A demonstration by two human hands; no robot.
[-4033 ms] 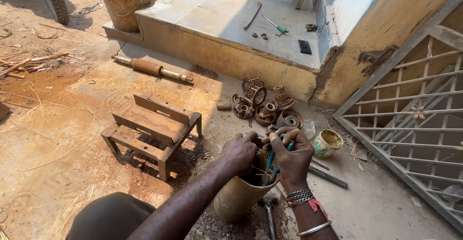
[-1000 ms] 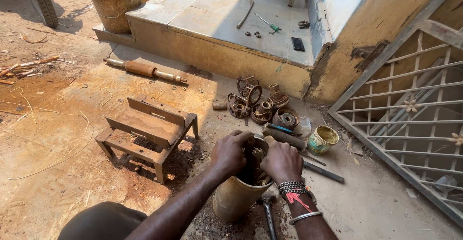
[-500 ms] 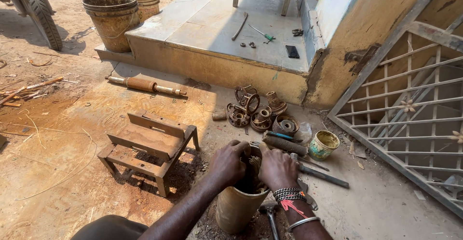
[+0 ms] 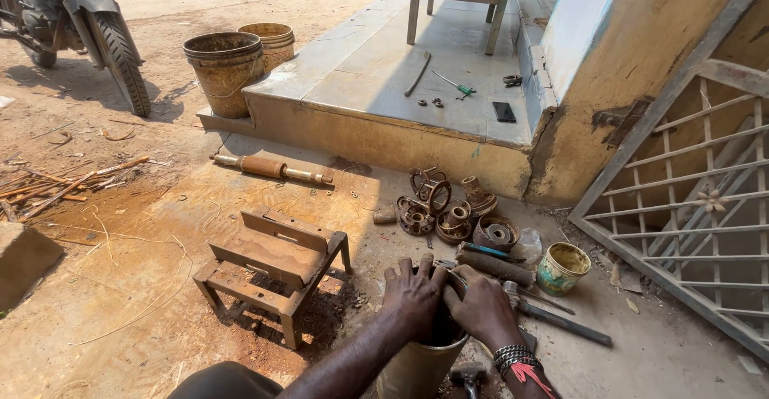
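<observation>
Both my hands press on the top of an upright metal cylinder (image 4: 416, 373) at the bottom middle of the view. My left hand (image 4: 412, 293) lies over its mouth with the fingers spread forward. My right hand (image 4: 482, 311), with bead bracelets and a red thread at the wrist, sits beside it on the cylinder's right rim. What is inside the cylinder's dark opening is hidden by the hands. A hammer head (image 4: 469, 379) lies on the ground by the cylinder's base.
A low rusty metal stool (image 4: 272, 267) stands to the left. Rusty machine parts (image 4: 448, 207), a long bar (image 4: 553, 319) and a small paint tin (image 4: 562, 267) lie ahead. A concrete step (image 4: 384, 139), two buckets (image 4: 228, 66), a motorcycle wheel (image 4: 120, 58) and a metal grille (image 4: 697, 207) surround the spot.
The view has tilted up, bringing the buckets and wheel into sight. My hands have closed in over the cylinder's mouth; the blue-handled tool seen earlier in my right hand is out of sight.
</observation>
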